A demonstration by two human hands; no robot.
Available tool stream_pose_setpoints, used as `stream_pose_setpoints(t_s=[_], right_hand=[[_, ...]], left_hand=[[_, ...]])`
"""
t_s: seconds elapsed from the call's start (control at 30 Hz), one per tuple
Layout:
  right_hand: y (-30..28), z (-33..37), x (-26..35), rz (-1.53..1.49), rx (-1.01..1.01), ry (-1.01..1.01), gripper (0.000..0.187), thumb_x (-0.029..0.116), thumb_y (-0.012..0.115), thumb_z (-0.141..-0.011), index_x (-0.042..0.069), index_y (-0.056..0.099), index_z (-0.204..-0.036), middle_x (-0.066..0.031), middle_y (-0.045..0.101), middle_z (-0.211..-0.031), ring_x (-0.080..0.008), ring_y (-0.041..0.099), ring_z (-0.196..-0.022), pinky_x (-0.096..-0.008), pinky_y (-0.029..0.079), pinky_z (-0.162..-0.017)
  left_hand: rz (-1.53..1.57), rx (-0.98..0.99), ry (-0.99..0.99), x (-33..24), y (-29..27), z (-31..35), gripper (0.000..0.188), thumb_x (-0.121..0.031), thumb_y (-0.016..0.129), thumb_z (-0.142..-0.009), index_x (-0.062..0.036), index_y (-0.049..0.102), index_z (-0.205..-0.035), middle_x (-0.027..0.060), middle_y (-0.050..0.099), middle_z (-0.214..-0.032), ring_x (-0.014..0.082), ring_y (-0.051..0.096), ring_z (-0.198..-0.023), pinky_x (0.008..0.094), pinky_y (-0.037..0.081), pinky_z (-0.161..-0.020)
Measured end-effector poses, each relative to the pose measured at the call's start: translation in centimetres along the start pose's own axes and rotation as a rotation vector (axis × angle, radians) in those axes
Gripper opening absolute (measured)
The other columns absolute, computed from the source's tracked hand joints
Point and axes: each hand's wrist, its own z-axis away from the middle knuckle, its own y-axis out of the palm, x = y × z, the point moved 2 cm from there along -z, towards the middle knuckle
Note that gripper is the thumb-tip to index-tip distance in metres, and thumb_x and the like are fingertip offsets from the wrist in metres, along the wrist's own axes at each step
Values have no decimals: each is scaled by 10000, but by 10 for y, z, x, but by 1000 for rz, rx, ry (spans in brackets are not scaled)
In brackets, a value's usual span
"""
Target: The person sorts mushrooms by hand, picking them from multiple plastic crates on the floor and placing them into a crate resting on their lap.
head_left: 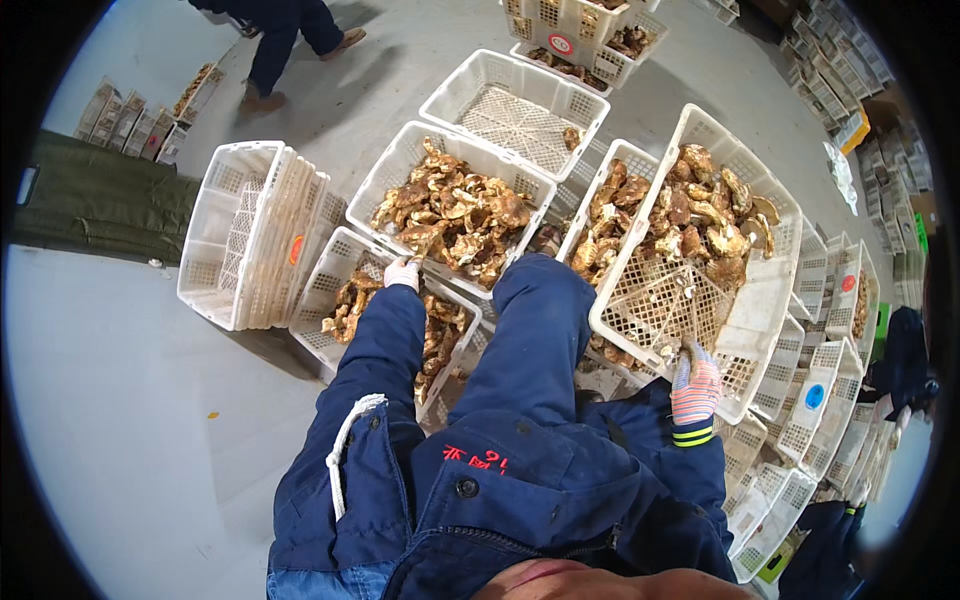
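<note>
My left hand [403, 273], in a pale glove, is closed at the near rim of the middle white crate [375, 178]. At its fingertips is a brown mushroom [424, 240], which the fingers seem to pinch. Piled in that crate are more brown mushrooms [462, 215]. Below my left forearm stands another crate [318, 338] of mushrooms. My right hand [696, 385], in a striped glove, reaches into the tilted right crate [765, 330], fingers curled near its slatted bottom. What they hold, if anything, I cannot make out. Mushrooms [705, 215] are heaped at this crate's far end.
Nested crates [250, 235] stand at the left. Beyond the middle crate is one with a lone mushroom [571, 138]. A filled crate [620, 150] lies partly under the right one. More crates [840, 300] line the right side. A person's legs [285, 45] show at the far left.
</note>
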Motion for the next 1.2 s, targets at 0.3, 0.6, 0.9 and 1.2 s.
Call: stream_pose_setpoints(t_s=[0.3,0.6,0.9,1.2], right_hand=[[-1,-13,19,-71,-8,-67,193,49,545,-793,8,611,-970,-170,636,-905,-339,604,-842,-399,474,-766],[-6,-4,7,3,8,-5,217,75,542,-803,19,597,-1004,-166,632,-910,-338,593,-849,-406,467,-766],[4,13,-14,149,-127,-14,306,160,602,-782,53,592,-1068,-137,626,-974,-296,585,-910,-390,461,-804],[1,-3,-9,-17,-16,-22,278,231,566,-813,67,588,-1037,-121,622,-941,-296,581,-899,-389,459,-798]], left_hand=[[53,-154,245,20,-13,-181,252,-174,622,-827,-34,604,-1035,73,613,-711,164,576,-576,282,462,-496],[1042,395,-45,-91,22,-65,321,-337,557,-891,-26,583,-965,4,463,-578,107,370,-469,223,273,-406],[719,150,197,-61,8,-8,292,-311,537,-894,-47,568,-1015,24,524,-616,113,446,-477,242,367,-408],[-911,-113,-64,184,-88,-77,567,-323,596,-824,49,456,-1228,236,556,-1160,355,523,-1102,361,415,-916]])
